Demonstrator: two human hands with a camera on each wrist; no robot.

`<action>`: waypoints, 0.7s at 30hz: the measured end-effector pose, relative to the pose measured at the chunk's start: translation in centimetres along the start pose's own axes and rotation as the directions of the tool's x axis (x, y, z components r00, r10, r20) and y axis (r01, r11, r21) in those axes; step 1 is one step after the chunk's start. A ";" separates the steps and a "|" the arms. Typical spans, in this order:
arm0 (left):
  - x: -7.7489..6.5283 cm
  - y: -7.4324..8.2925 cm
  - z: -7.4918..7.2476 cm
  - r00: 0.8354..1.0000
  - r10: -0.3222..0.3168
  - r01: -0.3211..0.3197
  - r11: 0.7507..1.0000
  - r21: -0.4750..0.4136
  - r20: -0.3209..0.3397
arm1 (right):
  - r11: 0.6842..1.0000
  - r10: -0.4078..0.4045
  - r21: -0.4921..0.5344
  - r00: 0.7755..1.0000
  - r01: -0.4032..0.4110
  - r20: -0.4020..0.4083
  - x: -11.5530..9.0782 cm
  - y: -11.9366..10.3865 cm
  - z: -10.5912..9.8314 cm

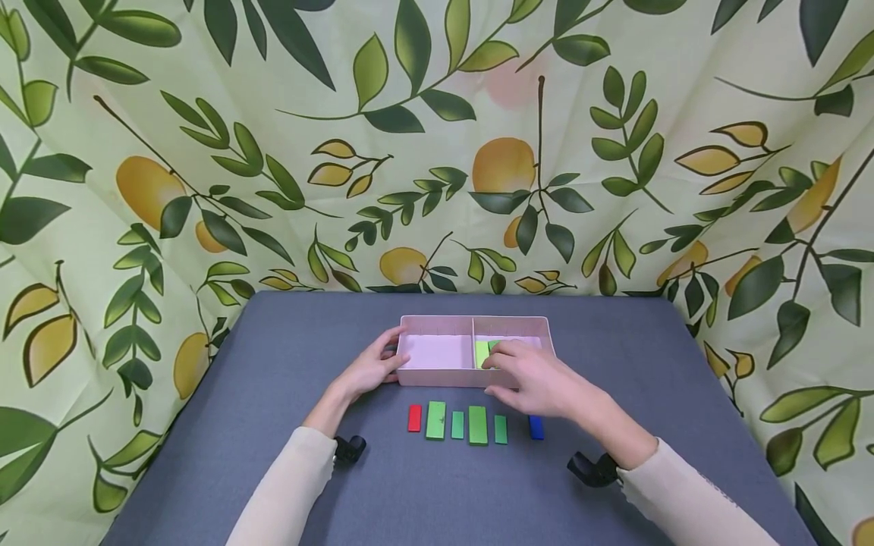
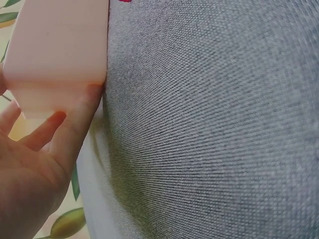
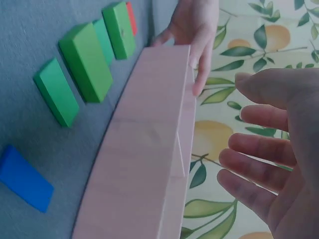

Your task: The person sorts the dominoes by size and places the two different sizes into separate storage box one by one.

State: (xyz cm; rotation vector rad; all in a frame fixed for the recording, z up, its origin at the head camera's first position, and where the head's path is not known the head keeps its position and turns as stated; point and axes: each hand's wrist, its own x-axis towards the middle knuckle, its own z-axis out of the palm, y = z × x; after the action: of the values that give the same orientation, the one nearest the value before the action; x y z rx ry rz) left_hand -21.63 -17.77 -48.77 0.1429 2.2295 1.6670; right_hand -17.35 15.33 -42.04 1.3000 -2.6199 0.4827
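A pink two-compartment box (image 1: 437, 378) sits on the table. My left hand (image 1: 369, 368) grips its left end, thumb at the near corner and fingers round the far one; in the left wrist view the fingers (image 2: 79, 119) lie against the end wall. My right hand (image 1: 536, 377) hovers over the right compartment, fingers loosely bent and apart, with nothing between them in the right wrist view. Light green block (image 1: 482, 353) and a darker green piece (image 1: 493, 345) lie in that compartment, partly hidden by the right hand. The left compartment (image 1: 437, 352) shows its bare floor.
In front of the box lies a row of flat blocks: red (image 1: 414, 418), large green (image 1: 435, 421), small green (image 1: 457, 425), large green (image 1: 478, 425), small green (image 1: 501, 429) and blue (image 1: 536, 428). Leaf-patterned cloth (image 1: 437, 152) hangs behind the grey table (image 1: 307, 326).
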 end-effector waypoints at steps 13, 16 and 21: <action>0.1 0.1 -0.1 1.000 0.018 -0.017 1.000 -0.015 0.021 | 0.999 -0.050 0.013 0.998 0.050 -0.030 -1.1 -1.6 2.8; 0.0 0.2 -0.1 1.000 0.015 -0.014 1.000 -0.006 0.016 | 0.999 -0.025 0.030 1.000 0.026 -0.004 -1.3 -1.9 3.4; 0.0 0.2 -0.1 1.000 0.016 -0.015 1.000 -0.004 0.014 | 0.998 0.022 0.063 0.999 -0.024 0.026 -1.5 -2.4 4.4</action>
State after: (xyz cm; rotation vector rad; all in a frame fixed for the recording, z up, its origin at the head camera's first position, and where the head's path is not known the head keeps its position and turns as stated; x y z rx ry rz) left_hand -21.69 -17.75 -48.53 0.1705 2.2201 1.6738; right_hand -14.56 13.47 -46.12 1.3043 -2.6632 0.5603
